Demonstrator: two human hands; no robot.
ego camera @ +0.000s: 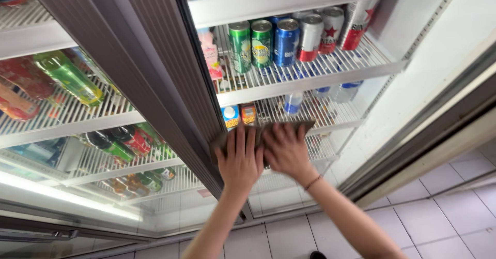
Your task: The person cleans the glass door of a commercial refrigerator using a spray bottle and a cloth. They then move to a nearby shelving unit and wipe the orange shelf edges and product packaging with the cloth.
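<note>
My left hand [239, 159] and my right hand [285, 152] lie flat, side by side, fingers spread, pressing a brown cloth [305, 126] against the glass of a drinks fridge door. The cloth shows at the fingertips and on both sides of the hands. The left hand sits right next to the dark vertical door frame [155, 67]. Behind the glass just above the hands stand two small drink cartons [239, 115] and a clear bottle [293, 104].
A wire shelf [310, 75] higher up holds green, blue and red-and-silver cans. The left door shows green and red bottles on white wire shelves [67, 117]. White floor tiles [444, 223] lie at the lower right, beside the fridge's side wall.
</note>
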